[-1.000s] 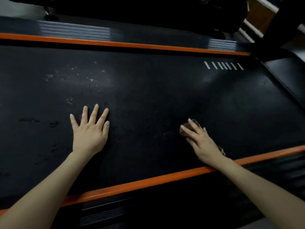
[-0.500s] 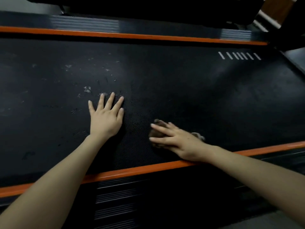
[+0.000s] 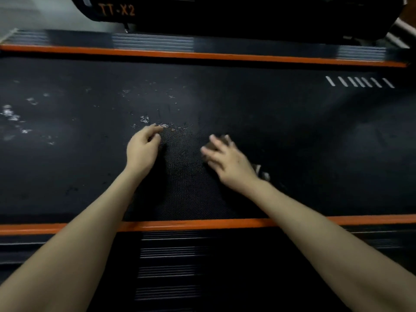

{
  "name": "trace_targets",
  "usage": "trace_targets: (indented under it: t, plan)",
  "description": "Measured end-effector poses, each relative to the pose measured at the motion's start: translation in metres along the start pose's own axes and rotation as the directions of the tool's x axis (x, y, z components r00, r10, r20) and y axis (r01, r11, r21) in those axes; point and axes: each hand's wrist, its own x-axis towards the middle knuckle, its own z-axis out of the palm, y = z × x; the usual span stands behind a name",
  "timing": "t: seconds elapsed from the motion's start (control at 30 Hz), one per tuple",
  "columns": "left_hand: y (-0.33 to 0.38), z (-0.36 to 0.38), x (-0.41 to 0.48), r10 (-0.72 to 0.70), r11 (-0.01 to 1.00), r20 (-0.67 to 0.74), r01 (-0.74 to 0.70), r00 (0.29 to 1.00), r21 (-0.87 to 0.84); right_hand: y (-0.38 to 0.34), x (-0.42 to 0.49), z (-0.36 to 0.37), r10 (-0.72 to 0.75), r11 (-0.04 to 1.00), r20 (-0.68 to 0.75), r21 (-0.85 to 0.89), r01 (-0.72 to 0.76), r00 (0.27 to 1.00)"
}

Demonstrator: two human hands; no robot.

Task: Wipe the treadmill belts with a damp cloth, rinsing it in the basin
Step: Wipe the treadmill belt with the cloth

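At the middle of the treadmill belt point(image 3: 292, 136), the right hand point(image 3: 227, 162) presses the brown cloth point(image 3: 221, 140) flat, fingers spread, grip apart. The left hand point(image 3: 141, 152) rests on the belt just beside it, fingers loosely bent, holding nothing.

The right hand point(image 3: 229, 162) presses spread fingers on a brownish cloth point(image 3: 261, 174) lying on the black treadmill belt point(image 3: 292, 143). At its 9 o'clock the left hand point(image 3: 141, 152) rests on the belt, fingers loosely bent. White dashes point(image 3: 360, 82) sit toward 2 o'clock.
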Motion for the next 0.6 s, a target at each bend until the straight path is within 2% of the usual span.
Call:
trace_targets:
  t: [0.03, 0.1, 0.13, 0.2, 0.23, 0.27, 0.33, 0.4, 0.47, 0.5, 0.57, 0.6]
  plan:
    - [-0.004, -0.006, 0.003, 0.045, 0.988, -0.007, -0.043, 0.999, 0.147, -0.013, -0.007, 0.009, -0.123, 0.992, 0.042, 0.016, 0.123, 0.991]
    - [-0.018, -0.017, 0.006, 0.075, 0.867, 0.067, -0.098, 0.995, 0.488, -0.034, -0.024, 0.018, -0.323, 0.946, 0.134, 0.076, 0.315, 0.937]
    - [-0.024, -0.021, 0.006, 0.027, 0.791, 0.118, -0.093, 0.993, 0.605, -0.034, -0.029, 0.016, -0.399, 0.916, 0.165, 0.110, 0.385, 0.902]
    - [-0.036, -0.025, 0.004, -0.069, 0.694, 0.195, -0.094, 0.978, 0.714, -0.016, -0.023, 0.005, -0.487, 0.874, 0.184, 0.107, 0.475, 0.854]
    - [-0.041, -0.025, 0.001, -0.090, 0.672, 0.221, -0.105, 0.971, 0.733, -0.002, -0.015, 0.001, -0.463, 0.886, 0.167, 0.069, 0.458, 0.870]
    - [-0.044, -0.024, -0.001, -0.088, 0.660, 0.234, -0.120, 0.968, 0.742, 0.015, -0.002, -0.003, -0.369, 0.929, 0.131, 0.028, 0.368, 0.920]
    - [-0.046, -0.024, -0.003, -0.073, 0.648, 0.230, -0.129, 0.970, 0.751, 0.044, 0.029, -0.012, -0.055, 0.998, 0.017, -0.022, 0.055, 0.998]
    - [-0.047, -0.023, -0.002, -0.069, 0.646, 0.220, -0.124, 0.973, 0.753, 0.052, 0.059, -0.014, 0.216, 0.976, -0.079, -0.006, -0.217, 0.973]
    - [-0.047, -0.025, 0.001, -0.027, 0.651, 0.196, -0.131, 0.980, 0.747, 0.036, 0.078, -0.002, 0.268, 0.962, -0.129, -0.025, -0.273, 0.955]
    - [-0.047, -0.026, 0.003, 0.017, 0.653, 0.169, -0.139, 0.985, 0.744, 0.021, 0.080, 0.007, 0.211, 0.975, -0.130, -0.046, -0.218, 0.969]
    - [-0.043, -0.028, 0.015, 0.102, 0.653, 0.113, -0.153, 0.988, 0.742, -0.014, 0.063, 0.029, -0.067, 0.995, -0.080, -0.080, 0.060, 0.995]
    - [-0.041, -0.029, 0.025, 0.116, 0.654, 0.102, -0.153, 0.988, 0.741, -0.031, 0.045, 0.038, -0.203, 0.977, -0.032, -0.075, 0.200, 0.979]
